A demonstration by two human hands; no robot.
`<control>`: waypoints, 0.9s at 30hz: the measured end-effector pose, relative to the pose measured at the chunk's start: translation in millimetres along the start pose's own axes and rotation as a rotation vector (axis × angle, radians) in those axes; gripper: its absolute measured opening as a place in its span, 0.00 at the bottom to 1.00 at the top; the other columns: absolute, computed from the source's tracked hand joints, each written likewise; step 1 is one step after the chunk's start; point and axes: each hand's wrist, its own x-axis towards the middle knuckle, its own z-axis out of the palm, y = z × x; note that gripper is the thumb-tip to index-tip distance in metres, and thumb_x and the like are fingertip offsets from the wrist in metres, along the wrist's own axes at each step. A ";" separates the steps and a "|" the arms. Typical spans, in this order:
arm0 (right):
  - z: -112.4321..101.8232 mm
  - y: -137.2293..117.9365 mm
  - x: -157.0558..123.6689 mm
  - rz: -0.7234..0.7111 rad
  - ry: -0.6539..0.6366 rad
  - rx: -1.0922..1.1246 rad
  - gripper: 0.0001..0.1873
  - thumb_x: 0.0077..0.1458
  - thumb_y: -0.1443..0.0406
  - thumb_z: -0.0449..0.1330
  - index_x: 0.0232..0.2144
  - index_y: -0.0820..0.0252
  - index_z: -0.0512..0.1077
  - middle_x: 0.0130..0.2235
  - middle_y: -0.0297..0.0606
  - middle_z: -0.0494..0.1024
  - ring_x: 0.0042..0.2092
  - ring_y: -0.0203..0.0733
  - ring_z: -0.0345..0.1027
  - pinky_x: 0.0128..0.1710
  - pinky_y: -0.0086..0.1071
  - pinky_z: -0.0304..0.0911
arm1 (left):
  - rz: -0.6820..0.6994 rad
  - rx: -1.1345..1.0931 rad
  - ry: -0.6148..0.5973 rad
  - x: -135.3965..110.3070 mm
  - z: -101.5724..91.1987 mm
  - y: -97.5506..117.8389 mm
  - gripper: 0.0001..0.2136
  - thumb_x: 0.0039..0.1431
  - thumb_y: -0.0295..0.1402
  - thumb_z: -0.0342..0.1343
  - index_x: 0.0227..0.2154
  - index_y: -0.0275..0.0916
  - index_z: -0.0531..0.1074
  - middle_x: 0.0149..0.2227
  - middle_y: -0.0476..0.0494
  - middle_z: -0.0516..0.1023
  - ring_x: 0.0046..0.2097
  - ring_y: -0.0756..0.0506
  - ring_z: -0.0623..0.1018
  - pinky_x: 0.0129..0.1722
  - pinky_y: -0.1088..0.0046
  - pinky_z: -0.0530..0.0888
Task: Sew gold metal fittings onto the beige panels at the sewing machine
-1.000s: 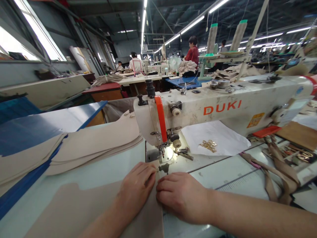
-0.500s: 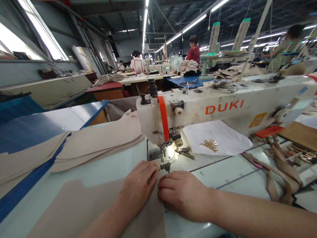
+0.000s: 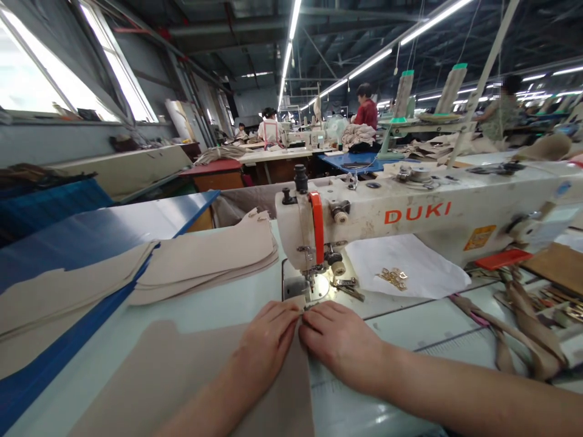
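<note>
A large beige fabric piece (image 3: 200,370) lies on the pale table, its corner just in front of the presser foot (image 3: 311,278) of the white sewing machine (image 3: 359,221). My left hand (image 3: 268,340) rests on the fabric with its thumb and fingers closed on the right edge near that corner. Beside it, my right hand (image 3: 339,340) has curled fingers pinching the same edge. The fingertips of both hands almost meet, and they partly hide the bit of edge between them. The metal needle plate (image 3: 322,287) is lit by the machine lamp.
Stacked beige cut pieces (image 3: 209,258) lie to the left. Gold-coloured metal fittings (image 3: 392,278) sit on a white sheet (image 3: 423,267) under the machine arm. Fabric strips (image 3: 523,321) hang over a parts tray at the right. Several people work at tables farther back.
The camera view has shifted, so the scene sits lower and farther right. Both hands have moved closer together at the fabric's edge, and the fabric corner is nearer the presser foot.
</note>
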 end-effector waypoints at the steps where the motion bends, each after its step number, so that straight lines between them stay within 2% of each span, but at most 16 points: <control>1: 0.3 0.1 0.1 -0.001 0.004 0.000 0.05 0.58 0.68 0.56 0.37 0.65 0.70 0.39 0.42 0.73 0.44 0.44 0.63 0.47 0.37 0.60 | -0.002 -0.005 0.002 -0.4 0.1 0.2 0.10 0.60 0.24 0.46 0.34 0.37 0.72 0.36 0.41 0.79 0.39 0.45 0.76 0.40 0.66 0.76; 8: 0.4 0.3 1.5 -0.007 0.021 0.011 0.05 0.56 0.68 0.58 0.35 0.66 0.70 0.39 0.42 0.73 0.44 0.44 0.63 0.47 0.37 0.61 | -0.022 -0.017 -0.006 0.8 0.5 1.4 0.09 0.60 0.24 0.46 0.34 0.37 0.72 0.35 0.42 0.78 0.38 0.45 0.76 0.40 0.66 0.76; 18: 1.2 7.1 0.9 -0.010 -0.011 0.023 0.05 0.58 0.67 0.56 0.35 0.65 0.70 0.39 0.41 0.73 0.43 0.43 0.63 0.46 0.37 0.60 | -0.019 -0.012 -0.008 4.1 4.4 -0.8 0.09 0.60 0.25 0.47 0.35 0.37 0.72 0.35 0.42 0.78 0.39 0.45 0.75 0.40 0.66 0.75; 23: -1.4 17.0 0.5 0.004 -0.038 0.009 0.04 0.57 0.67 0.58 0.34 0.65 0.70 0.39 0.40 0.73 0.42 0.43 0.64 0.46 0.36 0.60 | -0.002 -0.015 0.034 13.9 12.8 -2.6 0.09 0.61 0.25 0.46 0.34 0.36 0.72 0.34 0.42 0.78 0.37 0.46 0.76 0.39 0.67 0.76; 27: -2.1 27.8 0.3 0.028 -0.056 0.002 0.05 0.58 0.67 0.57 0.35 0.65 0.70 0.38 0.40 0.74 0.41 0.43 0.65 0.44 0.36 0.60 | -0.021 -0.012 0.014 23.3 22.0 -7.0 0.08 0.61 0.26 0.47 0.34 0.37 0.72 0.35 0.42 0.78 0.38 0.45 0.76 0.39 0.66 0.76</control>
